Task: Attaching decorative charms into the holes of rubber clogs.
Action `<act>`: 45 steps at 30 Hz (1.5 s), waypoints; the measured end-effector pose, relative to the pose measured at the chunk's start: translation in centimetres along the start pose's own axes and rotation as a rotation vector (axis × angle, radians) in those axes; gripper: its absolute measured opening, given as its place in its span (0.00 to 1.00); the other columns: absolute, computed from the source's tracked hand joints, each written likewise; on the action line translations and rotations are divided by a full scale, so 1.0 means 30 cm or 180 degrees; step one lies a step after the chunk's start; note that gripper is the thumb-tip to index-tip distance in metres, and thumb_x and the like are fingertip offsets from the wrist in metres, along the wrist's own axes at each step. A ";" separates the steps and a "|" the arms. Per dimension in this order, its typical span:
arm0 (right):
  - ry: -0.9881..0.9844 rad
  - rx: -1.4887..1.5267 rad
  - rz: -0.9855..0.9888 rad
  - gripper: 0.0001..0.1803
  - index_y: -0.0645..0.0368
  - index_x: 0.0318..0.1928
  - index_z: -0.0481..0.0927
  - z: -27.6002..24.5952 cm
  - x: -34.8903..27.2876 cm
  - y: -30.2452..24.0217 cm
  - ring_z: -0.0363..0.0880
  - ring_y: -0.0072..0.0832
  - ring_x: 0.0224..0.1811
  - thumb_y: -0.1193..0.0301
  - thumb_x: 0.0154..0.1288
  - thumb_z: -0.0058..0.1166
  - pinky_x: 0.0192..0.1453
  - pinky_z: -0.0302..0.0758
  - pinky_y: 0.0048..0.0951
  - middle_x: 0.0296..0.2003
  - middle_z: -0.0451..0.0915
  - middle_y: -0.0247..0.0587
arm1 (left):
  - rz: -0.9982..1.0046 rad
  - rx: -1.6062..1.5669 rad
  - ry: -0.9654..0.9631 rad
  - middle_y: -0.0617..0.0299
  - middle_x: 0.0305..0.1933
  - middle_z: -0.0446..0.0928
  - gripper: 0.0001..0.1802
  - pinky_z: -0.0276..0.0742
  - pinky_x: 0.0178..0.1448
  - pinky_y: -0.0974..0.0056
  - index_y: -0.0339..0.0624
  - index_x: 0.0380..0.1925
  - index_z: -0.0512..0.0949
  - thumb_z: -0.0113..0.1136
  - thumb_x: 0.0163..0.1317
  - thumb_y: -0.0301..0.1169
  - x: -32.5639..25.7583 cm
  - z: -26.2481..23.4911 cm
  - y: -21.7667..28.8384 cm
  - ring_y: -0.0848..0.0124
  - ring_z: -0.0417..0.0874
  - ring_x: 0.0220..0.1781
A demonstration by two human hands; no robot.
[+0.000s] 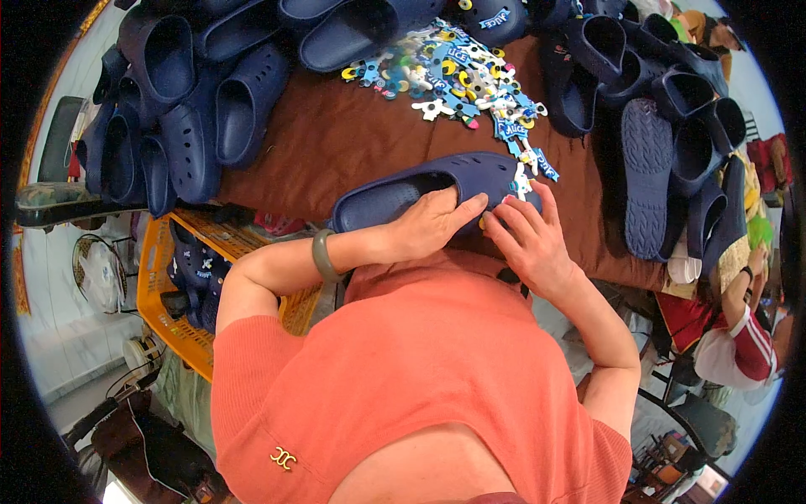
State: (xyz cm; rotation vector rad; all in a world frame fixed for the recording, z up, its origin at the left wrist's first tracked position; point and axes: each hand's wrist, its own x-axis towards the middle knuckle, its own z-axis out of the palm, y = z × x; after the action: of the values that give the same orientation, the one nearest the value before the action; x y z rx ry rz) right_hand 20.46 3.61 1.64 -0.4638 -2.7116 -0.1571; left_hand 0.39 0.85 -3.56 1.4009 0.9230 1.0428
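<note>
Both forearms reach forward, bent at the elbows. The left hand (432, 223) lies palm down, fingers curled. Just right of it, the right hand (529, 239) presses its fingers together, nearly touching the left.

Clog (470, 181) lay on surface (336, 143), at near edge, both hands on it: left hand (432, 223) at its opening, right hand (529, 239) at its toe. Heap of charms (457, 71) behind clog. Clog piles left (176, 109) and right (672, 118). Crate (168, 311) below surface, left.
</note>
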 end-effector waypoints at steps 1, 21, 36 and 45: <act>0.0001 -0.0040 -0.0006 0.16 0.61 0.42 0.78 -0.002 -0.001 -0.004 0.74 0.34 0.46 0.72 0.50 0.54 0.65 0.60 0.58 0.40 0.74 0.39 | 0.0023 -0.0026 0.0009 0.50 0.53 0.76 0.22 0.68 0.61 0.60 0.33 0.56 0.69 0.43 0.72 0.39 0.000 0.001 -0.004 0.61 0.76 0.55; 0.0599 0.0177 0.0589 0.16 0.62 0.43 0.78 0.115 0.012 0.001 0.78 0.34 0.42 0.72 0.52 0.60 0.56 0.71 0.43 0.40 0.77 0.40 | 0.0146 0.0691 0.0358 0.39 0.40 0.78 0.17 0.73 0.48 0.52 0.31 0.47 0.70 0.45 0.71 0.37 0.001 -0.002 0.015 0.44 0.78 0.48; 0.0598 0.0455 0.0909 0.16 0.57 0.37 0.77 0.104 0.027 0.009 0.74 0.36 0.39 0.71 0.45 0.67 0.45 0.67 0.37 0.36 0.75 0.36 | 0.0156 0.0871 0.0289 0.47 0.45 0.80 0.17 0.74 0.53 0.57 0.33 0.50 0.73 0.49 0.69 0.36 0.007 -0.002 0.018 0.56 0.81 0.50; 0.0208 0.0313 0.0226 0.18 0.61 0.42 0.77 0.057 0.007 0.034 0.72 0.35 0.41 0.70 0.49 0.62 0.48 0.69 0.36 0.35 0.75 0.39 | -0.0083 0.0789 -0.0073 0.48 0.47 0.79 0.17 0.73 0.55 0.59 0.33 0.49 0.74 0.50 0.69 0.35 -0.001 -0.007 0.043 0.59 0.80 0.51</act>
State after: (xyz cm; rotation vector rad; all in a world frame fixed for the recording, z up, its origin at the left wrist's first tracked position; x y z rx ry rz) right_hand 20.03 4.93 0.19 -0.5160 -2.6209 -0.0191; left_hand 0.14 0.77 -2.29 1.5967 1.0788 0.9136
